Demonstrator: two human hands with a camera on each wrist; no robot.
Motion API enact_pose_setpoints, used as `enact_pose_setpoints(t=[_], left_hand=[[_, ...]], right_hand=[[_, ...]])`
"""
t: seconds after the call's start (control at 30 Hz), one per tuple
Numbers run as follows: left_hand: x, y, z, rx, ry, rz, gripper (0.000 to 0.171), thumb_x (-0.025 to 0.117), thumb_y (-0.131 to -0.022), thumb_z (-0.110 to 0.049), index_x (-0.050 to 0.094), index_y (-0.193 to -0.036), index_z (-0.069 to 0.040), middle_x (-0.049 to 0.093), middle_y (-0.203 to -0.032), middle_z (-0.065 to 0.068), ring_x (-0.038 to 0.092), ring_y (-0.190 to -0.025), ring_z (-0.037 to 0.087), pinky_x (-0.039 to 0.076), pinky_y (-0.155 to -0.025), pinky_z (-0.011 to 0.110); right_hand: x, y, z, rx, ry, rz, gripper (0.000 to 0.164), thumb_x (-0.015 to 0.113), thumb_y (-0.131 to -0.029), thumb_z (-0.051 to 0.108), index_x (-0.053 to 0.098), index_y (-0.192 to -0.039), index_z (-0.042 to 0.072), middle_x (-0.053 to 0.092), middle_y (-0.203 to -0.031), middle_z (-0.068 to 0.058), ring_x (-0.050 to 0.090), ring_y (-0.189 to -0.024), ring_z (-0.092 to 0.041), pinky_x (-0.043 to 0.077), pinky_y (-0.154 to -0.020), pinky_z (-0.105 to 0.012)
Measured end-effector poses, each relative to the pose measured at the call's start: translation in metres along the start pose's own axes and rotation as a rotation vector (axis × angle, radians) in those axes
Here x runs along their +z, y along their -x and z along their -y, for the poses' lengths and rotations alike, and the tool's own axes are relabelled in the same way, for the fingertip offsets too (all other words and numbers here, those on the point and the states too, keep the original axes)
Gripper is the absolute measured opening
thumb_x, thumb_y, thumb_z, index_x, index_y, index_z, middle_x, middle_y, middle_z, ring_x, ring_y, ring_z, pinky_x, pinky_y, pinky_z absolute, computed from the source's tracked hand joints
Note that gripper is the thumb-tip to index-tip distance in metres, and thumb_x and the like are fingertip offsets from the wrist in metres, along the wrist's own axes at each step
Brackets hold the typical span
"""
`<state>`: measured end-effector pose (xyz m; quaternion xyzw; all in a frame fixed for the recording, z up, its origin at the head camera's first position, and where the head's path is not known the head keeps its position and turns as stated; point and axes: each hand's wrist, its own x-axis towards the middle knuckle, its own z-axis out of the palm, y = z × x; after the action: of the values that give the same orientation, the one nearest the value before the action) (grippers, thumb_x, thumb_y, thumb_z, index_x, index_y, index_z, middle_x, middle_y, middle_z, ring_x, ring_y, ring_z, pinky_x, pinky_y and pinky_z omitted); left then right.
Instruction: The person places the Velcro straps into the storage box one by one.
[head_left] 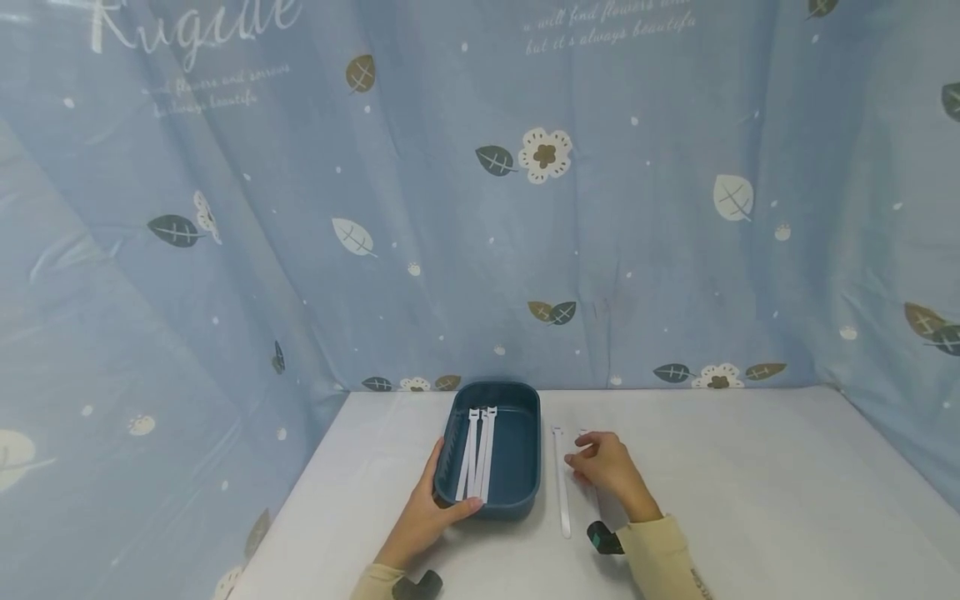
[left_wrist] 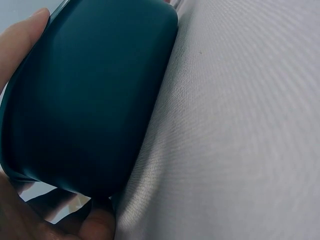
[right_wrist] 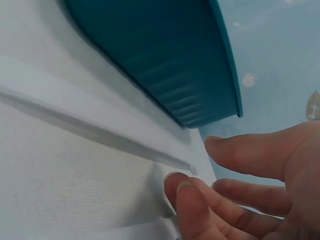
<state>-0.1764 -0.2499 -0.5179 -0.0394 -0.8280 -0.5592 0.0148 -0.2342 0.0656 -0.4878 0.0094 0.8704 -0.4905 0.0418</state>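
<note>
A dark teal plastic bin [head_left: 517, 454] stands on the table, with several white cable straps [head_left: 471, 467] lying lengthwise in its left half. My left hand [head_left: 427, 512] grips the bin at its near left corner, thumb over the near rim and fingers along the left side. To the right of the bin lies one white strap [right_wrist: 100, 117], its slotted head at the far end. My right hand [head_left: 611, 471] hovers over another strap, which it partly hides. In the right wrist view, the thumb [right_wrist: 250, 155] and fingertips are apart, with nothing between them.
A white cloth [head_left: 750, 483] covers the table. Behind and to the left hangs a blue curtain [head_left: 450, 250] with leaf and flower prints. A dark wrist device [head_left: 603, 537] sits at the right cuff, and another [head_left: 418, 586] at the left.
</note>
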Motion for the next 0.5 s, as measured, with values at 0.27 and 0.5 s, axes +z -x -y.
enact_pose_setpoints(t=[0.27, 0.5], left_hand=[[0.0001, 0.0003, 0.0005, 0.001, -0.01, 0.002, 0.117, 0.088, -0.082, -0.03, 0.01, -0.168, -0.021, 0.019, -0.174, 0.015, 0.023, -0.158, 0.044, 0.021, -0.125, 0.07], [0.0001, 0.0002, 0.0009, 0.002, -0.011, 0.001, 0.117, 0.087, -0.082, -0.03, 0.01, -0.168, -0.02, 0.019, -0.173, 0.016, 0.025, -0.158, 0.044, 0.022, -0.124, 0.07]], right_hand=[[0.0043, 0.0053, 0.0026, -0.026, 0.04, 0.0, 0.042, 0.077, -0.089, 0.009, 0.064, -0.124, -0.012, 0.075, -0.093, -0.017, 0.067, -0.064, -0.014, 0.06, -0.062, -0.03], [0.0091, 0.0047, 0.002, -0.043, 0.044, 0.003, 0.043, 0.078, -0.087, 0.007, 0.064, -0.123, -0.012, 0.074, -0.091, -0.014, 0.066, -0.062, -0.013, 0.059, -0.06, -0.029]])
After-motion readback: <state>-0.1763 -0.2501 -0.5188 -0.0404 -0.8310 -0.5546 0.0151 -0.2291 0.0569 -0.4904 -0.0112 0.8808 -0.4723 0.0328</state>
